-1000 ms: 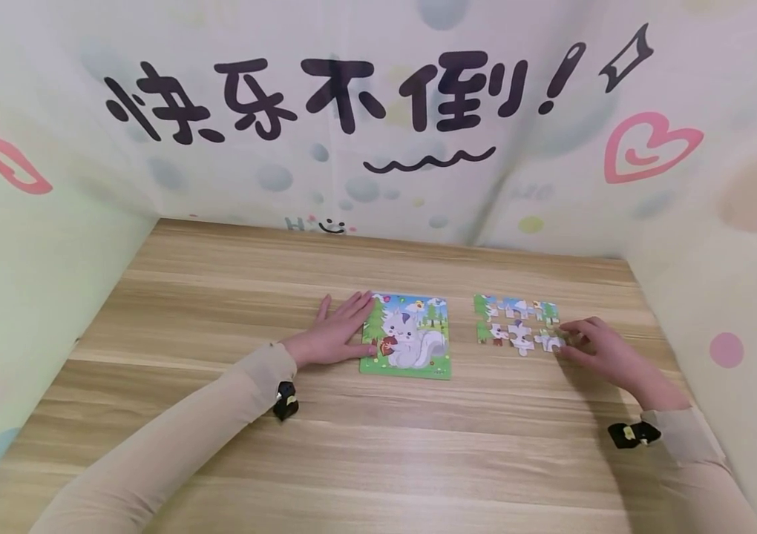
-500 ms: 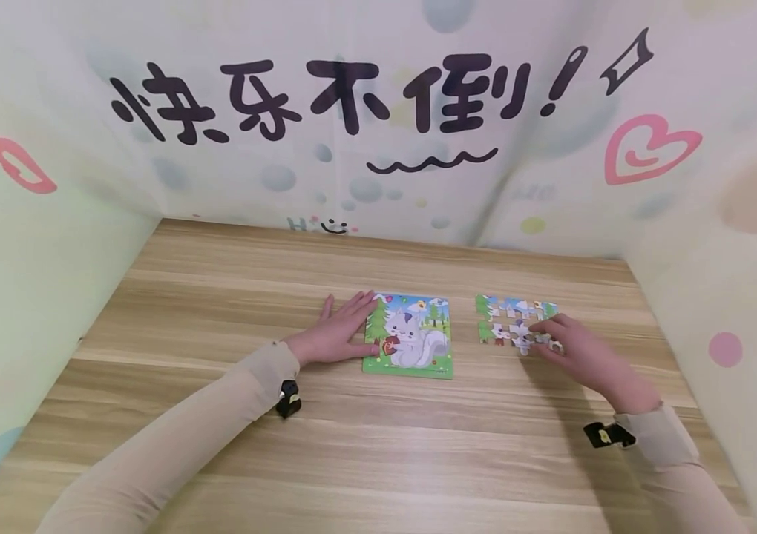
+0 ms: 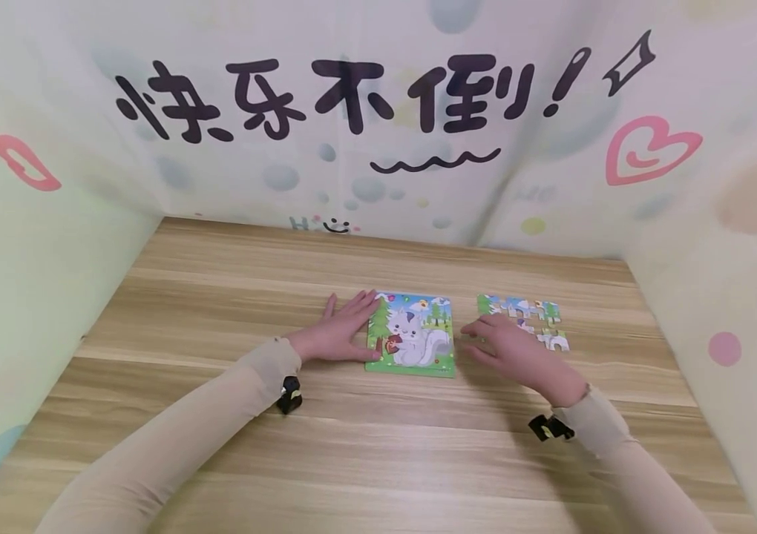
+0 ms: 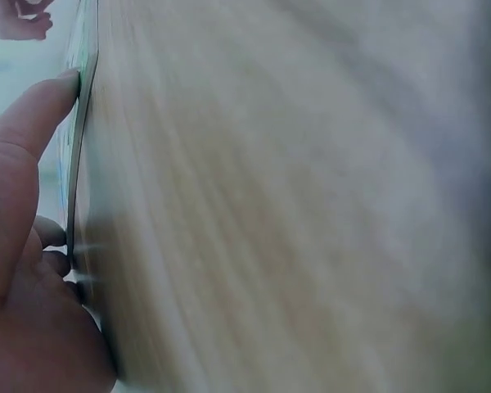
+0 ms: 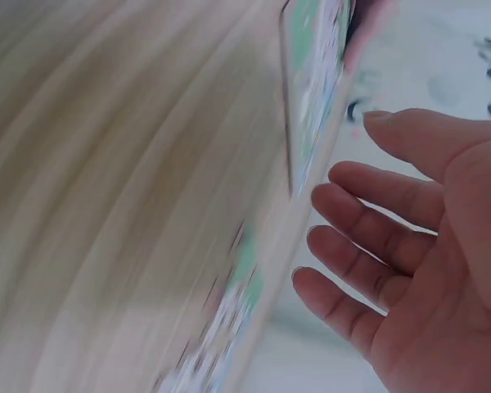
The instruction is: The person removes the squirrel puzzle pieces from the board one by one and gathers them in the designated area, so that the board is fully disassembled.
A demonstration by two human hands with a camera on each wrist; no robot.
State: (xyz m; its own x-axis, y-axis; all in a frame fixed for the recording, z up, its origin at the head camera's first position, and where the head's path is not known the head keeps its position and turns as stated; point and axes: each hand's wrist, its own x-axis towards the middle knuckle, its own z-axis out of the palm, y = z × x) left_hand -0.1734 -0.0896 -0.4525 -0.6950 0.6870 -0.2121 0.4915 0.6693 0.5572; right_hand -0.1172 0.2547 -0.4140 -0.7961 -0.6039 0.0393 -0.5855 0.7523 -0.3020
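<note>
My left hand point(image 3: 338, 332) lies spread on the table with its thumb and fingertips at the left edge of a square squirrel puzzle point(image 3: 412, 337). In the left wrist view the thumb point(image 4: 53, 102) presses on the puzzle's edge. My right hand point(image 3: 519, 352) hovers between that puzzle and a group of separate jigsaw pieces point(image 3: 519, 305). The right wrist view shows its fingers point(image 5: 344, 209) loosely bent and apart from the thumb, holding nothing. Part of the piece group is hidden under the right hand in the head view.
A wood-grain table point(image 3: 378, 452) carries everything. Behind it hangs a printed cloth wall point(image 3: 345, 178) with large black characters, and pale walls stand at the left and right sides.
My right hand has moved left, from the right side of the jigsaw pieces across them toward the squirrel puzzle. My left hand has stayed at the puzzle's left edge.
</note>
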